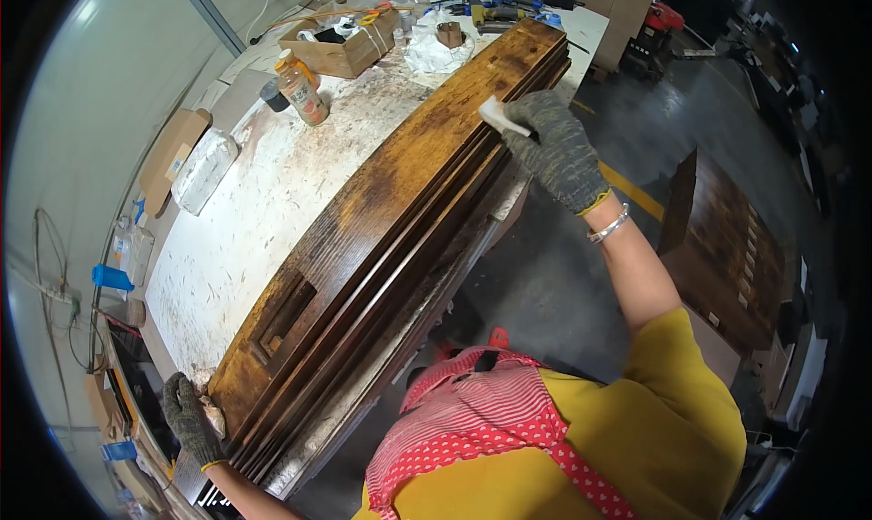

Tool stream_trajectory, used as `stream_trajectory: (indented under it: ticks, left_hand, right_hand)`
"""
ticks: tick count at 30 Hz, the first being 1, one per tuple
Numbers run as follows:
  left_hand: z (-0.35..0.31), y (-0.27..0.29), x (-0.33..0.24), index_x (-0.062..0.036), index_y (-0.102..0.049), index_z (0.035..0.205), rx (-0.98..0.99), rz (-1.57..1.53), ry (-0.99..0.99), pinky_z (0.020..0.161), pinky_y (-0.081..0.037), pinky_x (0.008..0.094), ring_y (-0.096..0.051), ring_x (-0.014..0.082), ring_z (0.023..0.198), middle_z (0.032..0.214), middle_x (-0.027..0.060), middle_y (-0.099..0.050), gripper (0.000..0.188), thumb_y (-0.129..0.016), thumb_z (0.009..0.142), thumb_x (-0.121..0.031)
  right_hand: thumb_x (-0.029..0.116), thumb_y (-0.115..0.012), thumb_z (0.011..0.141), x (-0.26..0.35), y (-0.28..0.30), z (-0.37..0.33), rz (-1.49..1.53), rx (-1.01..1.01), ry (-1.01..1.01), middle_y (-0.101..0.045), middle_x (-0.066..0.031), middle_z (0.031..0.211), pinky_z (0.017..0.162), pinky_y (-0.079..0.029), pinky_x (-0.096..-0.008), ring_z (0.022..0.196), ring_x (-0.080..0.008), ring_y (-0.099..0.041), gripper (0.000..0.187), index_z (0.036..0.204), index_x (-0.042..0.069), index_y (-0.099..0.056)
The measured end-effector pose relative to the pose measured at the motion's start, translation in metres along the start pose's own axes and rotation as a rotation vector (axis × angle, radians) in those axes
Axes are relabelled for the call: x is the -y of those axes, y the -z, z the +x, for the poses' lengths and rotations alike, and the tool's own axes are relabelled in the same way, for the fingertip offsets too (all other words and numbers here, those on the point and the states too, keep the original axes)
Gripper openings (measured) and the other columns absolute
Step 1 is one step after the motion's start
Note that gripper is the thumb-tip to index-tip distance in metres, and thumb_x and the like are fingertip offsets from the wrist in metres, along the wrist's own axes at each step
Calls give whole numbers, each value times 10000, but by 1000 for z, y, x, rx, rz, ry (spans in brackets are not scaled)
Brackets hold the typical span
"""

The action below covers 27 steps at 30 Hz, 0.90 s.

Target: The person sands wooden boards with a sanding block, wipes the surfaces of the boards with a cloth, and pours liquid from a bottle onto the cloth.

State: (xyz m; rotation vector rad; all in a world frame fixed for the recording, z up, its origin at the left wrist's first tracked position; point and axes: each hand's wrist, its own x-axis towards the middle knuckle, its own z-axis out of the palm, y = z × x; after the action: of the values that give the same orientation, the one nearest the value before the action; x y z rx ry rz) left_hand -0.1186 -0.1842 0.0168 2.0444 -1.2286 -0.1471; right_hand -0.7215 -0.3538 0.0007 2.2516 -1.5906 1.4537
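- Grey-gloved right hand [556, 152] holding a white pad [500, 117] at stacked brown wooden boards [391, 179] on the white surface [227, 238].
- Left hand [191, 422] beside them; from here I can't tell its grip.
- Brown cardboard box [320, 59]: black, white items [347, 28] inside.

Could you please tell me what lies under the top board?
Under the top board are more dark boards, stacked with mainly their edges showing; their covered faces cannot be seen.

Bright tabletop [238, 220]; dark, bent edges.
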Motion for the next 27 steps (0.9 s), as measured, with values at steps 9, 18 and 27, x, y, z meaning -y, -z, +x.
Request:
stream_trajectory:
  ticks: [9,18,27]
  left_hand:
    - [2,1,13,16,-651,1108,-41,-1,-8,808,-475,322,-585,176,861,964,102,-666,258,-605,957,-187]
    - [-4,-2,2,24,-642,1124,25,-42,-11,825,-474,346,-594,198,886,989,123,-666,319,-597,961,-246]
    - [-7,0,4,24,-629,1168,83,-150,-89,875,-471,312,-591,160,958,1075,82,-651,322,-619,965,-226]
  right_hand:
    - [145,-702,792,36,-10,-5,-21,69,359,-583,-157,961,807,-491,-431,926,-323,-572,243,999,41,-628]
    - [206,-620,850,92,-41,-48,-232,93,388,-599,-127,1030,856,-509,-420,938,-289,-592,297,1100,46,-608]
    - [190,-610,867,97,-33,-32,-33,136,53,-608,-145,1022,875,-498,-439,987,-328,-578,270,1059,3,-635]
